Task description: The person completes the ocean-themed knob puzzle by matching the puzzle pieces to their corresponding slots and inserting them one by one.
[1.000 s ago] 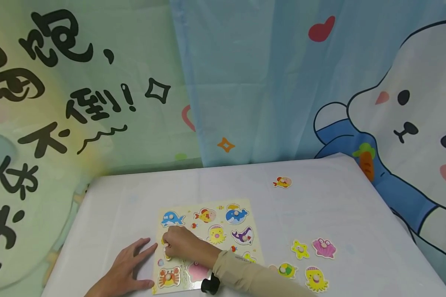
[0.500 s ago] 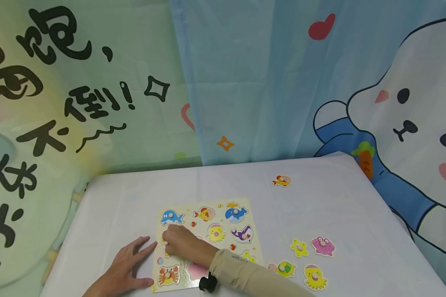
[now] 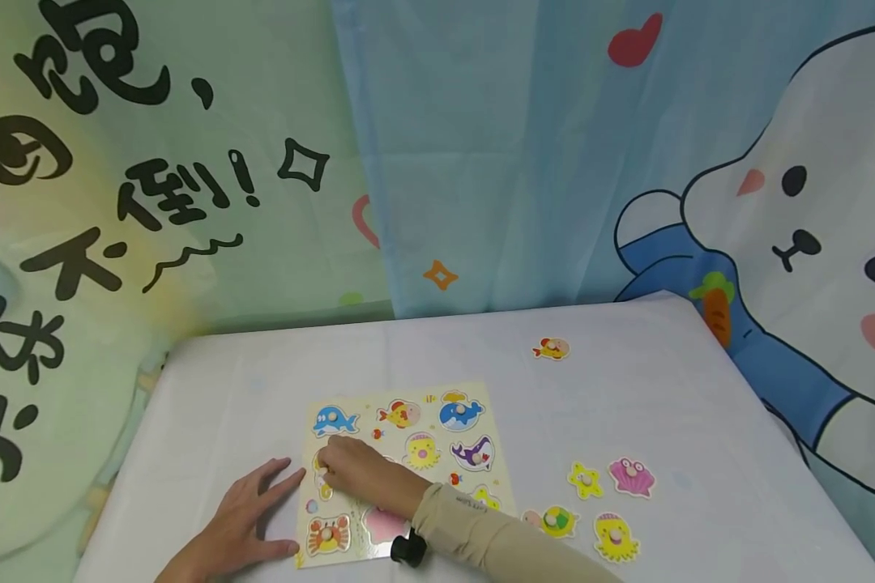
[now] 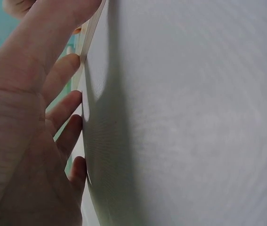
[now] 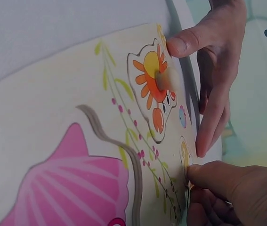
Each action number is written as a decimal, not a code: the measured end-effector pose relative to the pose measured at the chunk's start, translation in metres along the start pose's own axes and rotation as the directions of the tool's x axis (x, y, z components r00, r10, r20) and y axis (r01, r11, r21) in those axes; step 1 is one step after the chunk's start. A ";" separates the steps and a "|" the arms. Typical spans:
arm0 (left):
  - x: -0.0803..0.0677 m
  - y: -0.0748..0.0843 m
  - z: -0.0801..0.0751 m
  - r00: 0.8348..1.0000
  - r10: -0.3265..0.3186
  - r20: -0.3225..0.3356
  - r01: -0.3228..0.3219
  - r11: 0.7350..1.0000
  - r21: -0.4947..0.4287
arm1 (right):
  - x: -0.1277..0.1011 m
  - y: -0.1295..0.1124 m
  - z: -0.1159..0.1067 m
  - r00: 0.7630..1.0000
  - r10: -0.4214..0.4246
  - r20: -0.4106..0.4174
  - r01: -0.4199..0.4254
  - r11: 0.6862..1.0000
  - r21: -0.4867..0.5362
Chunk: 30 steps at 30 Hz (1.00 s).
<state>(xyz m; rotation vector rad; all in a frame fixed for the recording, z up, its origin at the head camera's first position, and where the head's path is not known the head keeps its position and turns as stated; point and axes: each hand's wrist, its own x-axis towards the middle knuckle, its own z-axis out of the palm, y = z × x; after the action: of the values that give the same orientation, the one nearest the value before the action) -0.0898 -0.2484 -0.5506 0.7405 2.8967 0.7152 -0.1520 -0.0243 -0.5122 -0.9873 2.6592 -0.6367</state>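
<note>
A sea-animal puzzle board (image 3: 430,417) lies on a white-covered table (image 3: 700,389), the left hand (image 3: 236,518) touching its left edge, fingers spread apart. Just inside that edge, beyond the crab piece (image 3: 328,535), the right hand's (image 3: 360,470) thumb and curled fingers pinch a partly hidden yellow piece (image 3: 324,488).

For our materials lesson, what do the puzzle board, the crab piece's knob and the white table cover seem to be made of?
Puzzle board: likely wood or fibreboard with a glossy printed face; bright sheen, pale tan edge.
Crab piece's knob: probably bare wood, matte; pale tan, no visible shine.
White table cover: apparently dull fabric, from its faint creases; fibre unclear.
</note>
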 end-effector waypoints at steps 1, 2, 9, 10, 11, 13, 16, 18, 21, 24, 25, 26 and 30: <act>0.001 0.000 -0.001 1.000 0.007 -0.007 -0.007 1.000 0.001 | 0.001 0.000 -0.001 1.000 0.005 0.002 -0.006 1.000 0.013; 0.001 0.000 -0.001 1.000 0.017 -0.015 -0.017 1.000 0.001 | 0.001 0.001 -0.002 1.000 0.009 0.003 -0.009 1.000 0.023; 0.003 0.001 -0.003 1.000 -0.012 0.008 0.012 1.000 0.001 | 0.004 0.005 -0.001 1.000 0.023 0.022 -0.024 0.997 0.079; 0.002 0.002 -0.003 1.000 -0.021 0.015 0.021 1.000 -0.001 | 0.004 0.006 -0.001 0.999 0.022 0.026 -0.025 0.995 0.093; 0.002 0.002 -0.003 0.999 -0.033 0.024 0.033 0.999 -0.003 | 0.004 0.006 -0.001 0.999 0.024 0.033 -0.027 0.994 0.102; 0.002 0.002 -0.003 0.998 -0.046 0.036 0.047 0.999 0.000 | 0.004 0.007 -0.001 0.999 0.026 0.036 -0.029 0.994 0.101; 0.001 0.002 -0.002 0.997 -0.062 0.049 0.062 0.998 -0.009 | 0.003 0.008 0.001 0.999 0.040 0.035 -0.043 0.995 0.095; 0.000 0.001 -0.002 0.997 -0.056 0.045 0.056 0.998 -0.004 | 0.004 0.007 0.001 0.999 0.045 0.028 -0.047 0.996 0.076; -0.002 0.000 -0.004 0.998 -0.051 0.043 0.051 0.999 0.002 | 0.003 0.002 0.001 0.999 0.034 0.015 -0.035 0.997 0.065; -0.004 -0.001 -0.003 0.999 -0.032 0.027 0.032 0.999 0.012 | -0.003 -0.003 -0.005 0.999 0.032 0.012 -0.032 0.998 0.055; -0.004 -0.001 -0.002 0.999 -0.031 0.023 0.031 0.999 0.011 | -0.006 -0.003 -0.009 0.999 0.043 0.016 -0.044 0.998 0.054; -0.004 -0.001 -0.002 0.999 -0.032 0.021 0.031 0.999 0.009 | -0.010 -0.001 -0.014 0.998 0.064 0.015 -0.064 0.996 0.057; 0.000 0.000 -0.001 0.999 -0.036 0.023 0.036 0.999 0.007 | -0.030 0.036 -0.049 0.983 0.183 -0.022 -0.181 0.980 0.085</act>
<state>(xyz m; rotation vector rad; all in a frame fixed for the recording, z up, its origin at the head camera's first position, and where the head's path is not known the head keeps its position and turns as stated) -0.0903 -0.2486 -0.5493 0.6912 2.8850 0.6883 -0.1677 0.0351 -0.4843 -0.7078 2.6839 -0.7183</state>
